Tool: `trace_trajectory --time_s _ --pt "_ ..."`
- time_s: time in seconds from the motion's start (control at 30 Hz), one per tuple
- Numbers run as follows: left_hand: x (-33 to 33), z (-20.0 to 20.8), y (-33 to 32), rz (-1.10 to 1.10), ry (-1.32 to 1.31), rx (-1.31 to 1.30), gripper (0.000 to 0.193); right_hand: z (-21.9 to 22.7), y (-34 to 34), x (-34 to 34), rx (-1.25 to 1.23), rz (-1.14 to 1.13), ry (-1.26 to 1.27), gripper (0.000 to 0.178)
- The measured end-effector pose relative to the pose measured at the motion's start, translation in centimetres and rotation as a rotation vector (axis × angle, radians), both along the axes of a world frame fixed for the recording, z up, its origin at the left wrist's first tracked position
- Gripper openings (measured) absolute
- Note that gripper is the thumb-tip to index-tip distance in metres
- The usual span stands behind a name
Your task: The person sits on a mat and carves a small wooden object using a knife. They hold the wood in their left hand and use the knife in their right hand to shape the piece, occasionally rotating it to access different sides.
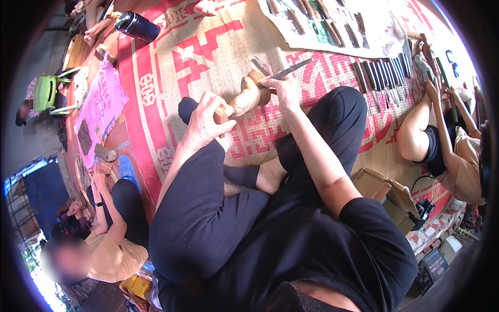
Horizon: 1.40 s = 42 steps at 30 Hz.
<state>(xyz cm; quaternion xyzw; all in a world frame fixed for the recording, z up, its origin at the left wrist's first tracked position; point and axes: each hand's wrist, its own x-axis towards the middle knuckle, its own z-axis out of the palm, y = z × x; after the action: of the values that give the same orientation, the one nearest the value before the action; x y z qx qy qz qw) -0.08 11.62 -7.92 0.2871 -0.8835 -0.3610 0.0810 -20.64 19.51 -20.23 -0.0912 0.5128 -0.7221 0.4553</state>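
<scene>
A pale carved wooden figure (246, 100) with rounded forms lies across in front of me, above the mat between my knees. The fingers of my left hand (206, 120) are closed around its left end. At its right end is my right hand (284, 91), closed on a long, flat, dark tool (295, 69) that looks like a file or a knife. The tool points up and to the right. Where it meets the wood is partly hidden by my fingers.
On the patterned mat (208, 47), rows of chisels (382, 74) and a pale cloth with more tools (291, 39) lie at far right. A dark bottle (137, 27) stands far left. People work at left and right (117, 249). A cardboard box (384, 197) sits by my right side.
</scene>
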Motion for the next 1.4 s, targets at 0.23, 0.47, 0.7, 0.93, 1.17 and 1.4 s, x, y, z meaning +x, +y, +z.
trace_trajectory --time_s 0.23,0.47,0.7,0.93,1.17,1.4 --pt "0.2 -0.2 0.0 -0.019 -0.010 0.005 0.033 0.4 0.0 1.0 0.038 0.034 0.065 0.012" --pt "0.0 -0.4 -0.1 -0.060 -0.013 -0.036 0.032 1.4 0.0 0.4 0.069 -0.026 -0.019 0.011" --pt "-0.1 -0.2 -0.2 -0.083 -0.033 -0.016 0.034 0.8 -0.3 0.5 0.088 0.116 0.035 0.022" --pt "0.0 -0.2 -0.1 -0.081 -0.035 -0.019 0.033 0.4 0.0 -0.3 0.051 0.080 -0.008 0.022" --pt "-0.2 -0.2 -0.2 -0.100 -0.049 -0.017 0.033 0.3 0.2 -0.4 0.080 0.056 -0.015 0.024" --pt "0.0 -0.1 -0.1 -0.096 -0.050 -0.009 0.033 2.7 -0.4 0.7 0.106 -0.022 0.006 0.014"
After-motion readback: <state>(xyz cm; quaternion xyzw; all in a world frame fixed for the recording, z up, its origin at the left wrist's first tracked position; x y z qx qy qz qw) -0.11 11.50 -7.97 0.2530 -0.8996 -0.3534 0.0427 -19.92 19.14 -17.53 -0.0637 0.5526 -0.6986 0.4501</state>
